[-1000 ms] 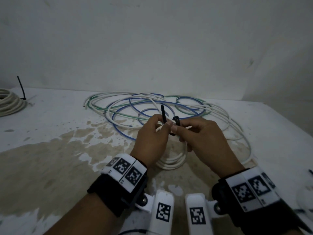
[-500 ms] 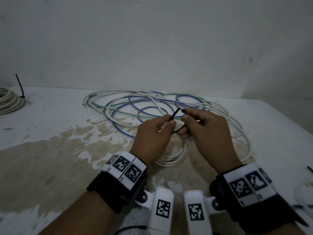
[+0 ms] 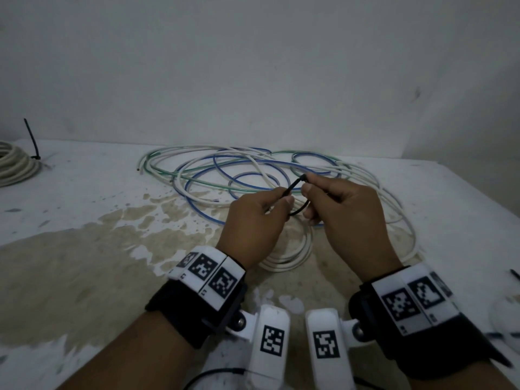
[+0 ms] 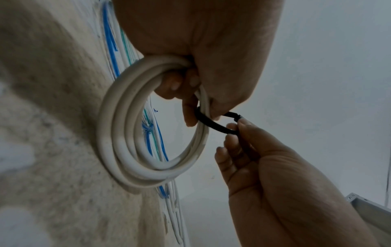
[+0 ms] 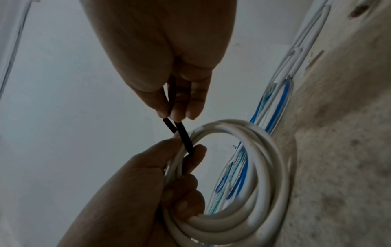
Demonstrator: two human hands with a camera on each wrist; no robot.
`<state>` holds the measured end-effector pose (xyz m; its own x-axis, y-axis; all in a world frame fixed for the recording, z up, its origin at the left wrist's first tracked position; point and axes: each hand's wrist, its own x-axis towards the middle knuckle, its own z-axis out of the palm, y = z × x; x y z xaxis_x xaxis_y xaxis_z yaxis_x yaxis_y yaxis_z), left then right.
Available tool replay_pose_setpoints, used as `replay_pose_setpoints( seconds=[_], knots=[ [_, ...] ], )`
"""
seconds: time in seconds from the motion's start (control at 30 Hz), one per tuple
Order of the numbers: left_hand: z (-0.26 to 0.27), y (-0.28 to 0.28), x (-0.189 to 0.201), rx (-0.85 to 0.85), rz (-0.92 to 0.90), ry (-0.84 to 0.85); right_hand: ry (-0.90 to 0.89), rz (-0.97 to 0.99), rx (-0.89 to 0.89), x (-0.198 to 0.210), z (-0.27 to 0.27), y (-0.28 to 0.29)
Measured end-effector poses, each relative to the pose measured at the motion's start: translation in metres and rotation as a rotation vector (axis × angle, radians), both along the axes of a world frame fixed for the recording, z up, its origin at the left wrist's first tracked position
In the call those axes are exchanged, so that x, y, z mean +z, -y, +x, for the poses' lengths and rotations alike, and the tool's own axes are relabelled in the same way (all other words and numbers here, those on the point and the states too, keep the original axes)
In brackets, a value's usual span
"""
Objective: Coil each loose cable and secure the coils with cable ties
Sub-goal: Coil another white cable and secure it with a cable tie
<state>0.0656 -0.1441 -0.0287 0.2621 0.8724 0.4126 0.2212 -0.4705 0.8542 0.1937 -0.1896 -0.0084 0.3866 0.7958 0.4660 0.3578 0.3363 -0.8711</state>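
White table (image 3: 84,170): extends under and all round the grip, its far edge meeting the wall beyond. Brown stain (image 3: 84,277): a broad, ragged patch below and to the left of the grip, breaking into small flecks toward it; it fills one side of each wrist view (image 4: 52,117) (image 5: 349,150). Pale wall (image 3: 253,66): behind and above the grip, bearing a small dark mark (image 3: 417,93) up to the right. Grey metal bracket (image 4: 372,210): perforated, well off to the right. Blurred white object (image 3: 506,319): near right, cut by the frame edge.

loose cables (image 3: 253,175) sprawled behind; bare table (image 3: 84,220) left
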Motion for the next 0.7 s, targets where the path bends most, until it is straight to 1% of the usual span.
replay_pose_setpoints(
  seconds=[0.13,0.27,0.47,0.63,0.7],
  knots=[
    [0.000,-0.001,0.000,0.005,0.016,-0.033,0.131,0.037,-0.066,0.001,0.000,0.002],
    [0.000,-0.001,-0.001,-0.009,0.012,-0.052,0.178,0.031,-0.089,0.003,0.000,0.003],
    [0.000,-0.002,-0.003,-0.009,-0.010,-0.041,0.201,-0.053,-0.030,0.006,0.002,0.005],
    [-0.003,0.001,0.000,-0.002,0.055,-0.077,0.171,-0.114,0.038,0.012,0.005,0.009],
    [-0.003,0.002,0.000,-0.001,0.092,-0.096,0.130,-0.123,0.054,0.012,0.005,0.009]
  ],
)
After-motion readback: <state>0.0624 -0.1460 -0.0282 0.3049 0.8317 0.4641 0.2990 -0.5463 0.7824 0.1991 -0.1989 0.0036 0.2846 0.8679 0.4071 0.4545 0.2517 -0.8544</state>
